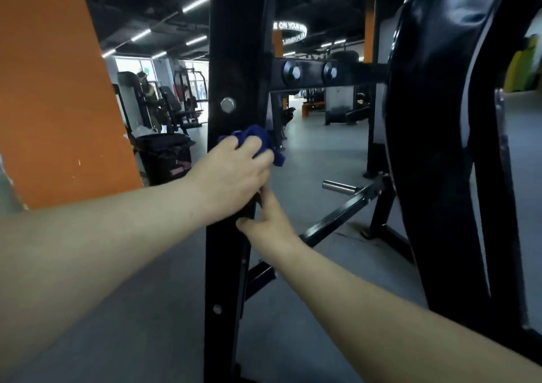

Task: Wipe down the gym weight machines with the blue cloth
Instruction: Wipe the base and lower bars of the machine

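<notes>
A black upright post point(234, 45) of the weight machine runs down the middle of the view. My left hand point(234, 171) grips the bunched blue cloth point(258, 139) and presses it against the post just below a silver bolt point(228, 104). My right hand point(264, 221) sits lower on the same post, fingers curled round its right edge, thumb on the front face. Most of the cloth is hidden under my left fingers.
An orange pillar point(58, 89) stands at the left, with a black bin point(165, 157) behind it. A large black curved machine part point(440, 119) fills the right. A chrome peg point(340, 185) and a slanted black bar point(337, 221) lie beyond the post. Grey floor point(322, 154) stretches behind.
</notes>
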